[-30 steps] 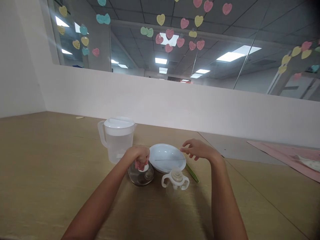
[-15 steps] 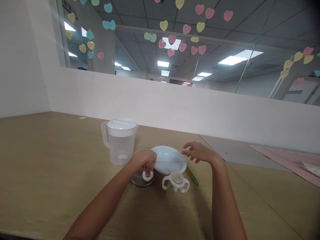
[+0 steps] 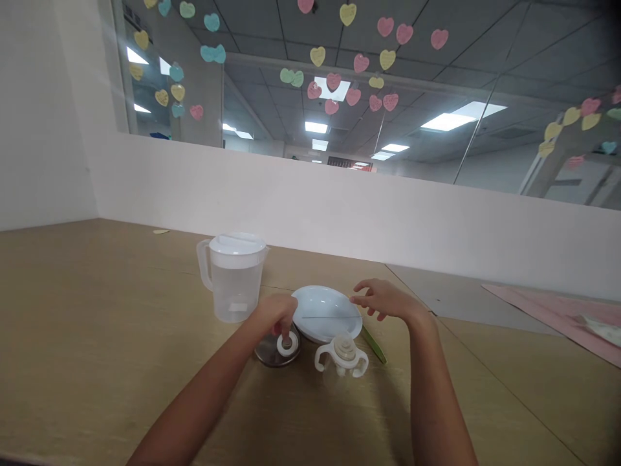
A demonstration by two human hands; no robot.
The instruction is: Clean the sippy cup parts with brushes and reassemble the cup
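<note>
My left hand (image 3: 274, 315) is closed in a pinch on the white ring knob of a round glass lid (image 3: 277, 351) that lies on the wooden table (image 3: 97, 336). Just right of the lid stands a clear baby sippy cup (image 3: 341, 355) with a white two-handled top. My right hand (image 3: 383, 299) hovers with its fingers loosely spread above the right rim of a white plate (image 3: 326, 312) and holds nothing. A clear plastic pitcher (image 3: 233, 276) with a white lid stands behind my left hand.
A green strip-like object (image 3: 373, 343) lies on the table right of the plate, partly under my right wrist. A pink mat (image 3: 557, 310) covers the far right of the table. A low white wall (image 3: 339, 207) with glass above backs the table.
The glass lid, held tilted up a second ago, now lies flat on the table under my left hand. My right hand has barely moved.
</note>
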